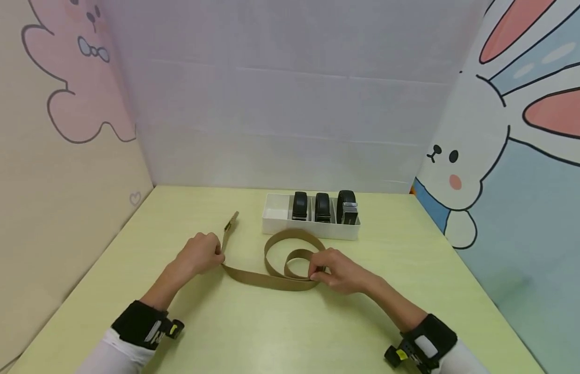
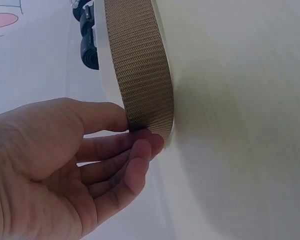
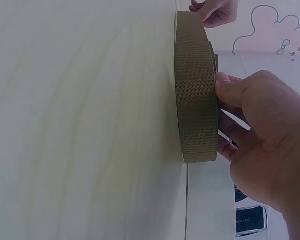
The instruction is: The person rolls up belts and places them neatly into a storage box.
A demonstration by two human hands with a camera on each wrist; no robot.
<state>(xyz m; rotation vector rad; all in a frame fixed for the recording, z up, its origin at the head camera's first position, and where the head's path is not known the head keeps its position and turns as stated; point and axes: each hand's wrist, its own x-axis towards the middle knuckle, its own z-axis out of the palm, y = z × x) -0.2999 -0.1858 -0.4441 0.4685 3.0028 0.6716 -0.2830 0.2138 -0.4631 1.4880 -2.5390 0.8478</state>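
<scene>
A tan webbing belt (image 1: pixel 262 280) stands on its edge on the table, its right part wound in loose loops. My left hand (image 1: pixel 199 253) pinches the strap near the left end, where a brass-coloured metal piece (image 1: pixel 230 222) sticks out toward the back. In the left wrist view, thumb and fingertips hold the ribbed strap (image 2: pixel 142 65) from both sides. At the loops, my right hand (image 1: pixel 340 271) grips the layers of the coil between thumb and fingers. The right wrist view shows the thumb against the upper edge of the webbing (image 3: pixel 196 100); the fingertips are partly hidden behind it.
Behind the loops stands a white divided box (image 1: pixel 313 231). It holds three rolled black belts (image 1: pixel 300 205), and its leftmost compartment has none. Cartoon-printed panels (image 1: pixel 463 171) flank the pale yellow table (image 1: pixel 280 337), with a white sheet (image 1: pixel 290 104) at the back.
</scene>
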